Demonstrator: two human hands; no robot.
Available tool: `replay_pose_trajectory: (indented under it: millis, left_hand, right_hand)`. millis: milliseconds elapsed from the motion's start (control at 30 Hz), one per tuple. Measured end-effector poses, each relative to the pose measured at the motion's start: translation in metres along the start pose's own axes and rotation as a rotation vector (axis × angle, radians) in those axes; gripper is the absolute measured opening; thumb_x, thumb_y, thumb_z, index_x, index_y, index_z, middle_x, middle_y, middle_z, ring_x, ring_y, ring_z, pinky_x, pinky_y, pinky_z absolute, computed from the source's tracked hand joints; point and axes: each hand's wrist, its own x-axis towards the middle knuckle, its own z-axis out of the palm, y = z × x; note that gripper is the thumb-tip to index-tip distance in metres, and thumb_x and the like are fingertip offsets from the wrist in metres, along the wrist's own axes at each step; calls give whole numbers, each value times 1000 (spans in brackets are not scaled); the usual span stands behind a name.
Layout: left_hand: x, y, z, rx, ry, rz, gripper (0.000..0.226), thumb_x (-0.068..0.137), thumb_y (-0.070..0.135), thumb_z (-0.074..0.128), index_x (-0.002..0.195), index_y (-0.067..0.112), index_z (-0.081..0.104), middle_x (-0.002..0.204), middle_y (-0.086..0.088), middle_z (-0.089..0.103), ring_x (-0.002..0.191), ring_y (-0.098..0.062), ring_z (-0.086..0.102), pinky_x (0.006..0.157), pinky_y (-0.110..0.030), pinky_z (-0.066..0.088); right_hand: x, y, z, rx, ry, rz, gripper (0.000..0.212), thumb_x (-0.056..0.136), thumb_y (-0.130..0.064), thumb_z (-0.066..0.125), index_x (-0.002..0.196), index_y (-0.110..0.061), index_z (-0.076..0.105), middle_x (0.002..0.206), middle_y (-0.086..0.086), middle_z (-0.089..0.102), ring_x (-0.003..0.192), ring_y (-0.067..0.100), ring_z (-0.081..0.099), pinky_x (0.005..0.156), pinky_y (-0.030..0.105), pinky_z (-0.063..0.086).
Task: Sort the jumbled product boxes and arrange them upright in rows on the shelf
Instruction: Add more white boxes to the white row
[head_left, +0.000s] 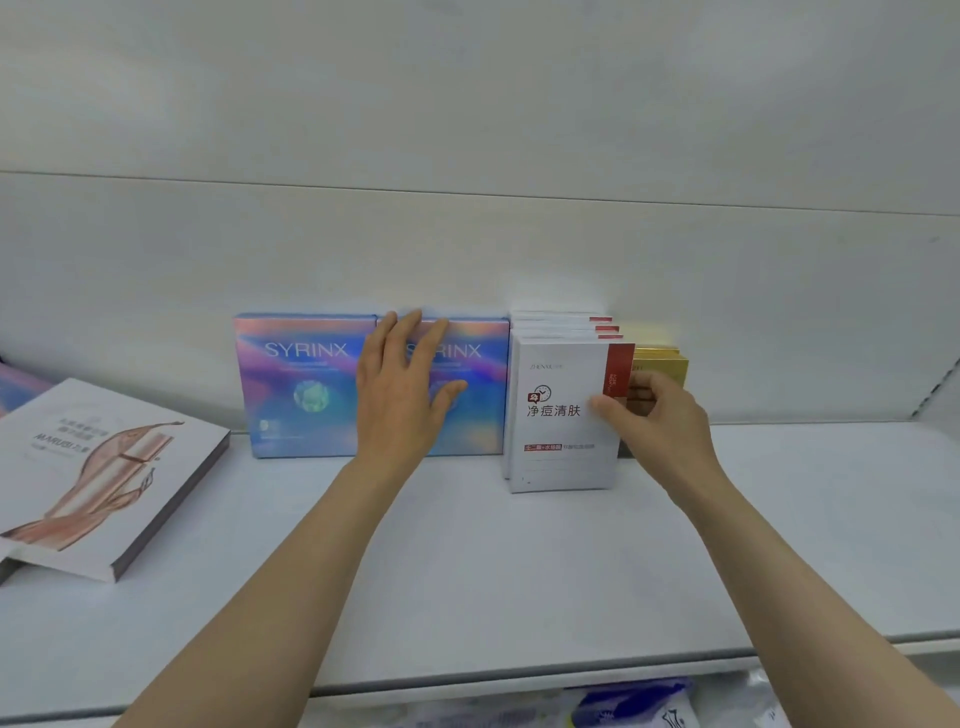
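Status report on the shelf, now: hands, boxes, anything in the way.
Left hand open, flat against right SYRINX box. Right hand pinching front white box, row upright. Pale box lying tilted at left, unsorted.

SYRINX boxes (304, 384): glossy holographic card, iridescent blue-pink sheen, smooth.
White boxes (563, 415): matt white card with a red strip, smooth, printed.
Gold boxes (660, 364): shiny metallic-looking gold card.
Large flat box (104, 467): matt white card, pink-brown print, darker edge.
Shelf (467, 571): smooth white surface, faint satin sheen.
Back panel (467, 234): smooth, matt white.
Packets below shelf (628, 701): glossy, likely plastic film; blurred.
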Motion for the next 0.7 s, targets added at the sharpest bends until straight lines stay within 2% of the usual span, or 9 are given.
replay_pose_trajectory:
  millis: [67,133,233,433,700]
  left_hand:
    - [0,-1,0,-7,-1,-2,64,87,41,67,143,19,47,150,-7,40,144,-31,24,116,-45,25]
    - [0,-1,0,-23,-6,-5,64,87,42,66,143,20,46,151,-7,39,145,-30,23,116,-44,24]
    - [-1,-2,1,-32,-9,2,64,87,43,66,144,21,45,151,-7,38,145,-30,22,117,-46,23]
    - [0,-5,3,-7,-19,11,66,87,43,66,145,21,43,152,-8,36,146,-32,20,118,-46,21]
    - [4,5,-14,37,-173,-23,70,90,45,62,149,21,34,158,-8,24,149,-29,9,120,-43,13]
  right_hand:
    - [-6,-5,7,-85,-17,-16,48,73,-41,84,109,-33,54,101,-22,62,91,-1,59,64,16,45]
    - [-9,-8,15,-149,9,-18,54,71,-39,87,112,-29,53,106,-14,63,96,10,60,72,23,46]
    - [-10,-10,20,-171,55,-10,56,72,-37,87,117,-24,56,111,-7,65,101,16,60,80,29,48]
    - [-14,-10,23,-187,41,21,51,76,-41,83,118,-24,58,114,-8,66,101,14,59,83,29,48]
    - [-10,-15,21,-292,-30,76,56,77,-47,80,119,-21,56,120,-4,65,111,21,60,89,37,52]
